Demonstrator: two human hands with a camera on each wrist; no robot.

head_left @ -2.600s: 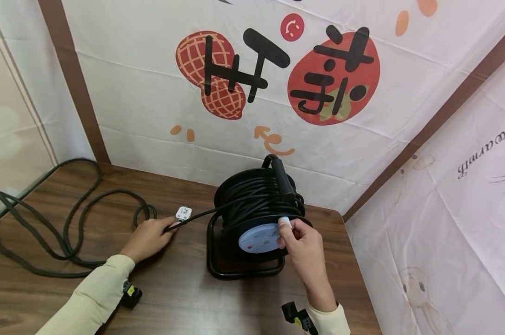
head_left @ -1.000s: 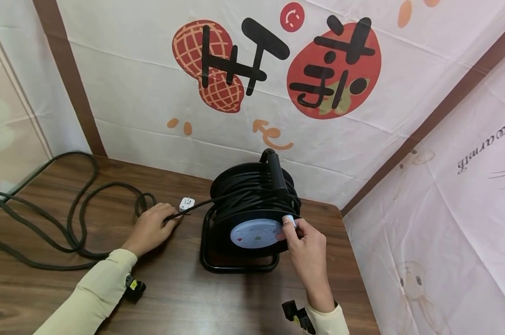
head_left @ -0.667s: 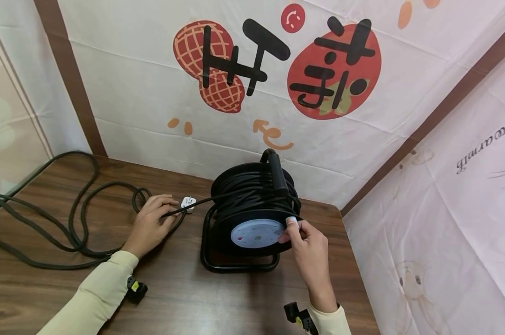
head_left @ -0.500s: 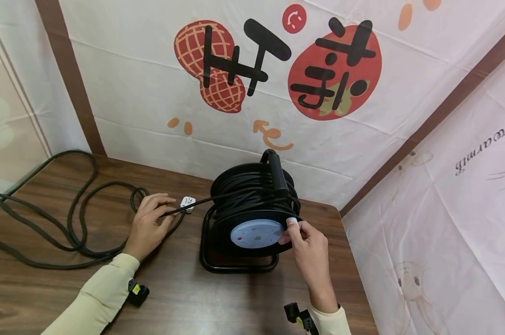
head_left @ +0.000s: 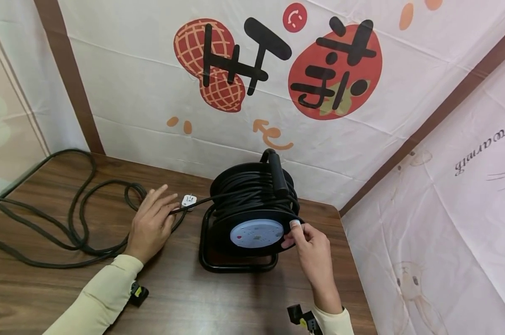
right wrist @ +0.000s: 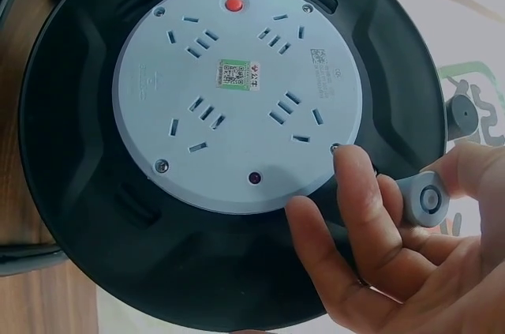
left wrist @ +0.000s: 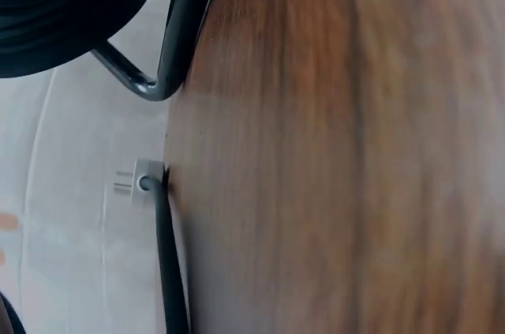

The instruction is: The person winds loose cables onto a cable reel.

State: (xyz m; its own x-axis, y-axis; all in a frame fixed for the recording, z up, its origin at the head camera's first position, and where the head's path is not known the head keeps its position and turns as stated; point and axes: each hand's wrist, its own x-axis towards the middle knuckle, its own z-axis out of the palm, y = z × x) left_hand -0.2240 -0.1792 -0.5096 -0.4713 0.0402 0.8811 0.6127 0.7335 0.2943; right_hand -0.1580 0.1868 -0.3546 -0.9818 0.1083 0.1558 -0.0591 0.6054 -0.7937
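A black cable reel [head_left: 252,186] stands on its tube frame [head_left: 237,269], wound with black cable. My right hand [head_left: 315,253] pinches the grey crank knob [right wrist: 426,198] at the reel's lower right rim. Two of its fingers reach over the pale blue socket panel [right wrist: 237,97], which carries a red button [right wrist: 234,4]. Left of the reel, my left hand [head_left: 149,228] has its fingers stretched out, with the cable [head_left: 200,202] running from the reel in between thumb and fingers. Just beyond its fingertips lies a white plug [head_left: 189,201], also seen as a plug [left wrist: 148,180] with metal pins.
Loose cable [head_left: 83,223] lies in wide loops on the left of the wooden table [head_left: 194,307]. A printed cloth wall [head_left: 160,93] rises behind the reel, and another cloth [head_left: 436,223] closes the right side. The reel's carrying handle [head_left: 278,174] sticks up.
My left fingers have loosened from the cable, straightened and lifted. My right hand has shifted slightly right with the crank knob. The loops on the left have moved a little.
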